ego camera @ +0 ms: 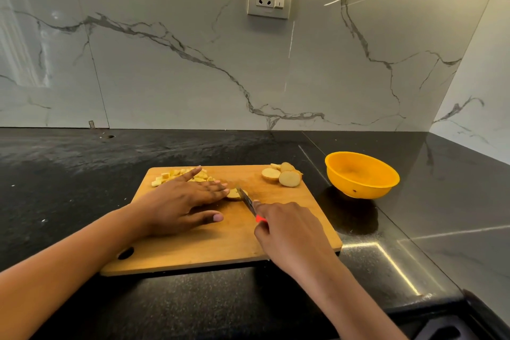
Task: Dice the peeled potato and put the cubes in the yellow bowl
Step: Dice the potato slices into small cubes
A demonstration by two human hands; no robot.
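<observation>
A person is dicing potato on a black counter (82,174), working on a wooden cutting board (220,243). The yellow bowl (364,188) is sitting well off to the right of the knife hand, on the counter beside the board and apparently holding no cubes.

The left hand (179,201) is lying flat with fingers straight, and its fingertips are pressing down the potato slice (233,194) being cut. The right hand (289,232) is curling round the red handle of the knife (247,200), with the forefinger lying along the blade's back. The blade is biting into the slice just ahead of that grip and right beside the left fingertips.

Uncut slices (281,175) are waiting beyond the knife hand at the board's far right corner. A pile of cubes (179,175) is lying just past the left hand.

To do this cut well, the steadying fingertips are probably best tucked back from the edge, since they are sitting very close to it. The strokes should be coming straight down and evenly spaced. By the look of it, roughly half the dicing remains, and so does all of the transfer to the bowl.
</observation>
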